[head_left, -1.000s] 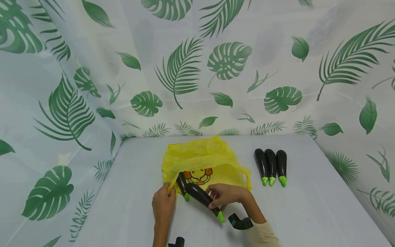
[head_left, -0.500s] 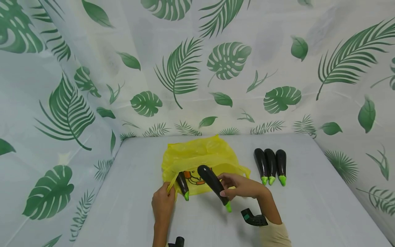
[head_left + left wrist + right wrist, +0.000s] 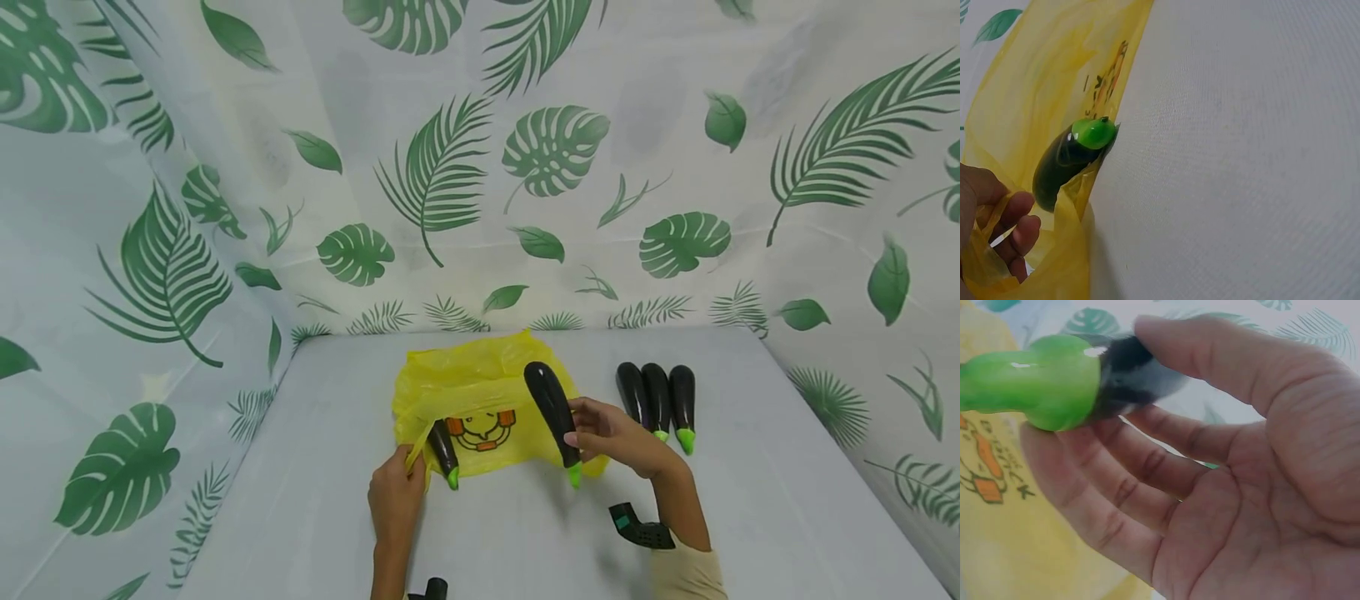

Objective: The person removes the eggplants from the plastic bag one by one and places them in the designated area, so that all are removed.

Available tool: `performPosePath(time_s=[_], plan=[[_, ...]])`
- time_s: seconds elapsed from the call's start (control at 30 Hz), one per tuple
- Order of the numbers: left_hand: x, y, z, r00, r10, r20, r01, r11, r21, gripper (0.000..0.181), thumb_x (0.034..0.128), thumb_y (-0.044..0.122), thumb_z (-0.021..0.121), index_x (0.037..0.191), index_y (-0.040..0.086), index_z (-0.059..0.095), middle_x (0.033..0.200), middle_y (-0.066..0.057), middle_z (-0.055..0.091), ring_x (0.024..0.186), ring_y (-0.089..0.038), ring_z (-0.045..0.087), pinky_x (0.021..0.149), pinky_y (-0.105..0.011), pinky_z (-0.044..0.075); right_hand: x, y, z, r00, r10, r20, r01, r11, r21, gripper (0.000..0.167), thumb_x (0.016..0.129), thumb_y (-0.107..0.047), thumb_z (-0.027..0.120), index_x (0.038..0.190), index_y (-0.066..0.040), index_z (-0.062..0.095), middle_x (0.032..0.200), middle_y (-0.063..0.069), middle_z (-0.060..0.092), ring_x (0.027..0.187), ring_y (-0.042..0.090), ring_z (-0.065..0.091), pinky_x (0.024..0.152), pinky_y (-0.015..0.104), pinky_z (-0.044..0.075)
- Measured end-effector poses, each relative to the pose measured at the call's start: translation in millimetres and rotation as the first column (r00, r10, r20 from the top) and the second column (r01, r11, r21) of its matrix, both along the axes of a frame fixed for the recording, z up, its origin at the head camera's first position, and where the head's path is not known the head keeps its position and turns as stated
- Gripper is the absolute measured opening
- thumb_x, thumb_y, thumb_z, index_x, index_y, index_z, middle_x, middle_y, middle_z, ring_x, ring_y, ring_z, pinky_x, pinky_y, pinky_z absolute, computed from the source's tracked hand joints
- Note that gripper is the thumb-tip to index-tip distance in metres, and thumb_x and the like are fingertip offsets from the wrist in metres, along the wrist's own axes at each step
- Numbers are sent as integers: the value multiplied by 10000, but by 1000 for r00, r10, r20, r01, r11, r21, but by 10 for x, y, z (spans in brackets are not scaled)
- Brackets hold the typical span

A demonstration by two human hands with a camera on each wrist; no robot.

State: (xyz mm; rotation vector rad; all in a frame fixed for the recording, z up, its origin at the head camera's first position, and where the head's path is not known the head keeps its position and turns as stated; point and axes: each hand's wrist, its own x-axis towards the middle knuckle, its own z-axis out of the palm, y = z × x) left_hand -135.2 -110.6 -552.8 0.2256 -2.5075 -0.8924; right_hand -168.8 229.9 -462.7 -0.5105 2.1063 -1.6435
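My right hand (image 3: 618, 437) pinches a dark eggplant (image 3: 551, 408) near its green stem end, held above the right part of a yellow plastic bag (image 3: 480, 358). In the right wrist view the thumb and fingers (image 3: 1122, 481) close on it just behind the green cap. At the bag's front left corner my left hand (image 3: 396, 492) grips the bag's edge or handle between thumb and fingers. A second eggplant (image 3: 1063, 159) lies partly inside the bag mouth, green stem outward, close to the left hand; its far end is hidden under the plastic.
Three eggplants (image 3: 682, 404) lie side by side on the white table (image 3: 750, 517), right of the bag, partly behind the right hand. A leaf-printed curtain (image 3: 450, 167) rises behind the table and along its sides. Black devices (image 3: 641, 529) are worn on the wrists.
My right hand has lifted the eggplant from the front of the bag mouth and carried it right and farther away, turning it more upright. The left hand stays on the bag.
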Motion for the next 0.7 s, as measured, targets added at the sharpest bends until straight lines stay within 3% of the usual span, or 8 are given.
performPosePath(time_s=[0.2, 0.5, 0.7], plan=[[2, 6, 8, 1000, 4, 2, -4, 1000, -9, 90, 870, 127, 675, 928, 64, 705, 661, -5, 630, 550, -89, 427, 522, -247, 408, 22, 161, 10, 982, -185, -43, 185, 983, -9, 602, 950, -198, 616, 1441, 23, 347, 1290, 228, 526, 1016, 92, 611, 813, 322, 552], [10, 8, 12, 1000, 7, 10, -7, 1000, -3, 98, 872, 128, 682, 927, 52, 709, 643, -6, 614, 548, -103, 422, 518, -241, 372, 49, 389, 46, 906, -424, -5, 424, 905, 36, 764, 969, -336, 588, 1535, -13, 189, 1501, 245, 299, 1051, -50, 494, 845, 224, 530], [7, 10, 9, 1000, 6, 7, -6, 1000, -6, 96, 873, 128, 680, 925, 53, 708, 652, -14, 631, 548, -105, 429, 522, -250, 388, 51, 540, 67, 862, -506, 35, 506, 862, -8, 780, 982, -319, 564, 1542, 8, 130, 1373, 148, 353, 986, -82, 505, 814, 176, 511]])
